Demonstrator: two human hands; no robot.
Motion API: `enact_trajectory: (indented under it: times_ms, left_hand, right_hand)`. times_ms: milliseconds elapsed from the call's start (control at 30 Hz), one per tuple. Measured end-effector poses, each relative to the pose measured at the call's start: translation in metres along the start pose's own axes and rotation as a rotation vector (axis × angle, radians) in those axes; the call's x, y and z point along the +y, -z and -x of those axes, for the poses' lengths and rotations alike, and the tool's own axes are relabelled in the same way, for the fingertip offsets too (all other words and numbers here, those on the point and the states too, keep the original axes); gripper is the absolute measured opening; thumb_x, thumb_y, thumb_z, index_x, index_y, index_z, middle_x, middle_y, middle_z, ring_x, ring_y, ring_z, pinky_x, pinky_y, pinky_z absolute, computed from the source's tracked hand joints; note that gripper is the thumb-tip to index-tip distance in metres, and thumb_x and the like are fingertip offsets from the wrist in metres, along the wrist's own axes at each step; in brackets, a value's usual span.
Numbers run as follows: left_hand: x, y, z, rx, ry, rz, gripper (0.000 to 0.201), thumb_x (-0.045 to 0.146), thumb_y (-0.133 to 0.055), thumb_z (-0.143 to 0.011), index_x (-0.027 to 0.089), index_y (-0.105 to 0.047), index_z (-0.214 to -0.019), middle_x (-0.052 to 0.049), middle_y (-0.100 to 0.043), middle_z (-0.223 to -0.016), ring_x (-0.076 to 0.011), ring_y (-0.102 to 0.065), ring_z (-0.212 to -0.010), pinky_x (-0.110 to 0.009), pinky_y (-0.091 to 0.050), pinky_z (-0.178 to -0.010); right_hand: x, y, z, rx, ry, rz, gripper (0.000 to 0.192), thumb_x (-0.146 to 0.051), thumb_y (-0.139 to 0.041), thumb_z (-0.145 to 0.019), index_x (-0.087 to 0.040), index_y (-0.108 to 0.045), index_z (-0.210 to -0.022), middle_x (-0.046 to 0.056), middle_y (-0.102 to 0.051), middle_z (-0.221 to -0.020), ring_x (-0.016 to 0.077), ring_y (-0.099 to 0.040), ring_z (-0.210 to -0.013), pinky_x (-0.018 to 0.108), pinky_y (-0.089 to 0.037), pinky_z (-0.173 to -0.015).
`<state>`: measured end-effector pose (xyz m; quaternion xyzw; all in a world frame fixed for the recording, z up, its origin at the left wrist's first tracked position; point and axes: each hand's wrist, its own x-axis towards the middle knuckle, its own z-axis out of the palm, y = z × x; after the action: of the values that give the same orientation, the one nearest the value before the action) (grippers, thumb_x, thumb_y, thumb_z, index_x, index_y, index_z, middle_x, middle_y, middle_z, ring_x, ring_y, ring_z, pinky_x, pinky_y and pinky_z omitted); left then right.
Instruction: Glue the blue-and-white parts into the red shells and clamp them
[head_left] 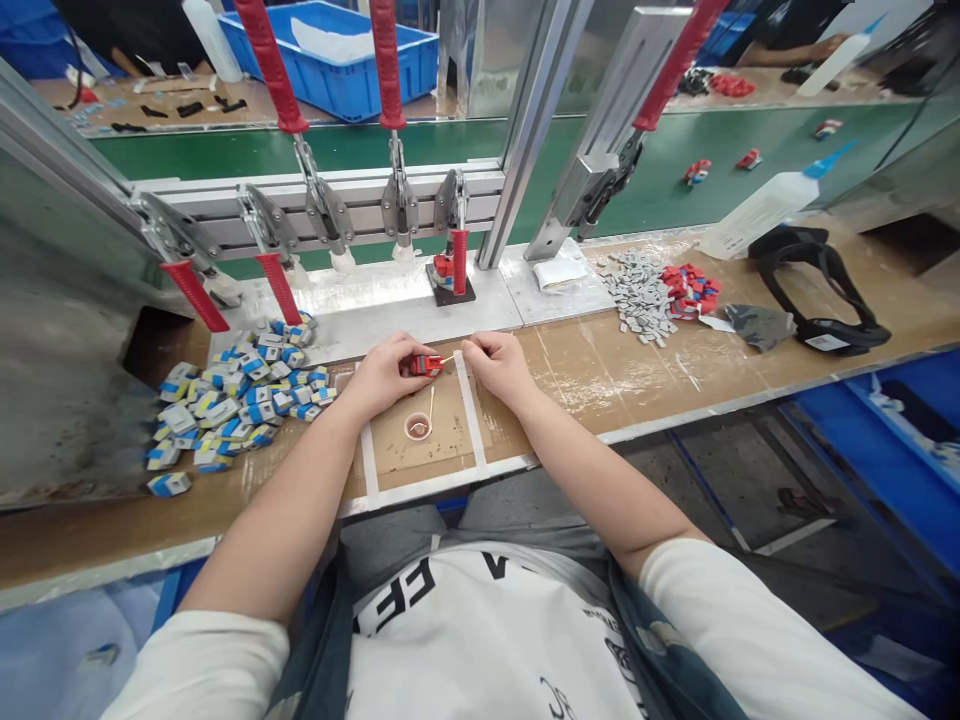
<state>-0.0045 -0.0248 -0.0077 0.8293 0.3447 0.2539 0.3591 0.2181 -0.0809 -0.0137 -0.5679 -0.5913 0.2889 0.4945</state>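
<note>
Red part (427, 366): likely light and stiff

Your left hand (390, 372) grips it by its left end, over the bench (570, 370); it looks smooth enough to slip, so take hold along its sides. Next, the thin stick (450, 359), probably easily snapped, points at its right end. Your right hand (495, 366) pinches that stick's other end.

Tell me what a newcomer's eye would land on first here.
Probably the red-handled clamps, lined up across the far side of the bench. Next might come the heap of blue, white and yellow blocks on the left. In the middle, the left hand holds a small red part, and the right hand points a thin stick toward it.
</note>
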Motion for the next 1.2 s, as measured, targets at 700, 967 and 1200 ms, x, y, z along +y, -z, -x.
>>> enact_trajectory:
  times_ms: [700, 967, 1200]
  left_hand:
    - [0.001, 0.006, -0.005, 0.134, 0.152, 0.103, 0.058, 0.064, -0.082, -0.075, 0.026, -0.077, -0.120, -0.007, -0.074, -0.115, -0.0276, -0.071, -0.099, -0.042, -0.060, -0.093]
    - [-0.003, 0.003, -0.006, 0.184, 0.258, 0.349, 0.074, 0.063, -0.090, -0.068, 0.021, -0.071, -0.126, -0.013, -0.077, -0.122, -0.0338, -0.075, -0.112, -0.055, -0.056, -0.110]
    - [-0.001, 0.003, -0.006, 0.192, 0.228, 0.340, 0.068, 0.064, -0.091, -0.067, 0.022, -0.075, -0.117, -0.011, -0.077, -0.121, -0.0339, -0.075, -0.111, -0.054, -0.058, -0.109]
  right_hand:
    - [0.034, 0.144, 0.022, 0.116, -0.067, 0.585, 0.031, -0.046, -0.058, -0.103, -0.019, -0.073, -0.101, 0.007, -0.075, -0.098, 0.0192, -0.064, -0.088, 0.029, -0.042, -0.080]
    - [0.117, 0.256, 0.043, 0.473, -0.224, 0.610, 0.030, -0.033, -0.060, -0.090, -0.011, -0.074, -0.106, 0.013, -0.065, -0.106, 0.0184, -0.056, -0.077, 0.036, -0.048, -0.082]
    - [0.126, 0.250, 0.036, 0.639, -0.194, 0.572, 0.029, -0.028, -0.056, -0.091, -0.012, -0.072, -0.110, 0.013, -0.064, -0.111, 0.0173, -0.055, -0.077, 0.035, -0.050, -0.085]
